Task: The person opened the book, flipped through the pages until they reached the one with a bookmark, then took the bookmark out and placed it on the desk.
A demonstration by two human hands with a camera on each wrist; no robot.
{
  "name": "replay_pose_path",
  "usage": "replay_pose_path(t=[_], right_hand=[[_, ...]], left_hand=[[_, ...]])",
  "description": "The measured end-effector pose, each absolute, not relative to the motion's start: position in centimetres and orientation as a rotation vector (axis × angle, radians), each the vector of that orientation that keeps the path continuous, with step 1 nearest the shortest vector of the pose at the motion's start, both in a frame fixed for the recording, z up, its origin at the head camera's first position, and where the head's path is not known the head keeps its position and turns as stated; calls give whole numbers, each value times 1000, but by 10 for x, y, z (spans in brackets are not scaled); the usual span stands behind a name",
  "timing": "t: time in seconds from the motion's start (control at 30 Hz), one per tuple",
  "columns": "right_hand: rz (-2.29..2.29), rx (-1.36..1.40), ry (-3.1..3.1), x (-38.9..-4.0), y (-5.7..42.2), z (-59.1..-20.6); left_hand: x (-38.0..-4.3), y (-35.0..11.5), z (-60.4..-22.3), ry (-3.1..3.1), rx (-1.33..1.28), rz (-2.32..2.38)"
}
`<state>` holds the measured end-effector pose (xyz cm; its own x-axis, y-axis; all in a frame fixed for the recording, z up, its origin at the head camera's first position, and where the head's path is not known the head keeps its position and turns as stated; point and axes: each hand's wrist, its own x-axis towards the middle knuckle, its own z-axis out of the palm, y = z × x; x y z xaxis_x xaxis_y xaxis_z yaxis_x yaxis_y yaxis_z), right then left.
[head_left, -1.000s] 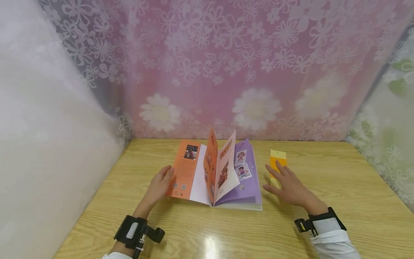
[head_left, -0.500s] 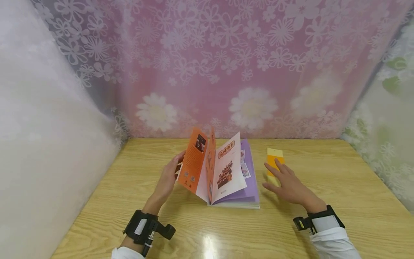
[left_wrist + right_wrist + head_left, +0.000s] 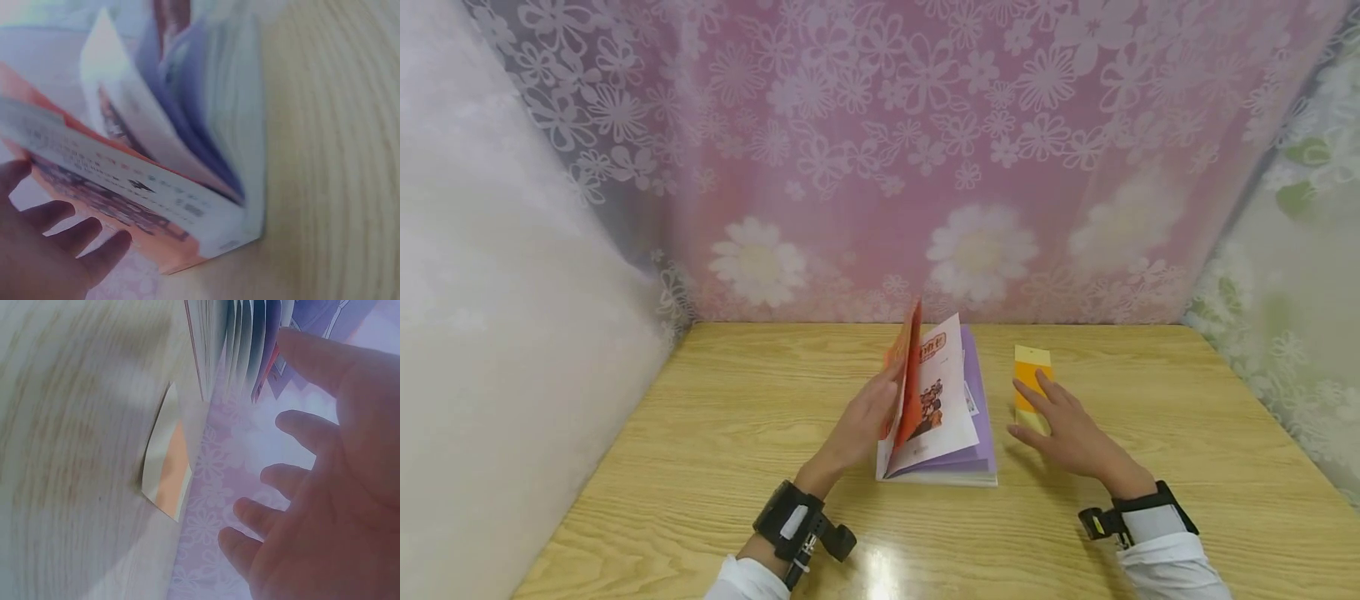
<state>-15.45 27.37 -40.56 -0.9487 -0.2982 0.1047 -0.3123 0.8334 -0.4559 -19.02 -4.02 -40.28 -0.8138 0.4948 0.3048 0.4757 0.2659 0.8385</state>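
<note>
A thick book (image 3: 943, 425) lies on the table, its orange front cover (image 3: 112, 187) swung up nearly upright over white and purple pages. My left hand (image 3: 859, 421) rests against the outer face of that cover, fingers fairly straight and spread in the left wrist view. Right of the book is a flat yellow and orange card (image 3: 1033, 357), perhaps a bookmark. Over its lower part hovers my right hand (image 3: 1071, 437), fingers spread and holding nothing. In the right wrist view the fingers stand apart from the card (image 3: 170, 472).
The wooden table (image 3: 700, 475) reaches back to a pink flowered curtain (image 3: 880, 208). Pale cloth (image 3: 520, 317) hangs along the left side, and a leafy-patterned cloth (image 3: 1285, 275) along the right.
My left hand has moved right, tilting the orange cover up from lying spread at the left and folding it toward the pages. The right hand has stayed nearly still over the card.
</note>
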Motion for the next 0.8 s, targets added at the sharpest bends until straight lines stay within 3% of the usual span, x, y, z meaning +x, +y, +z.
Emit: replay_pose_path(t=[0.3,0.8], right_hand=[[720,471,-2990,-155,274,-405],[653,446,-2984,-157,271,-412]], left_hand=[[-183,-17,-422,2800,996,750],[-176,8,-430,2941,972,168]])
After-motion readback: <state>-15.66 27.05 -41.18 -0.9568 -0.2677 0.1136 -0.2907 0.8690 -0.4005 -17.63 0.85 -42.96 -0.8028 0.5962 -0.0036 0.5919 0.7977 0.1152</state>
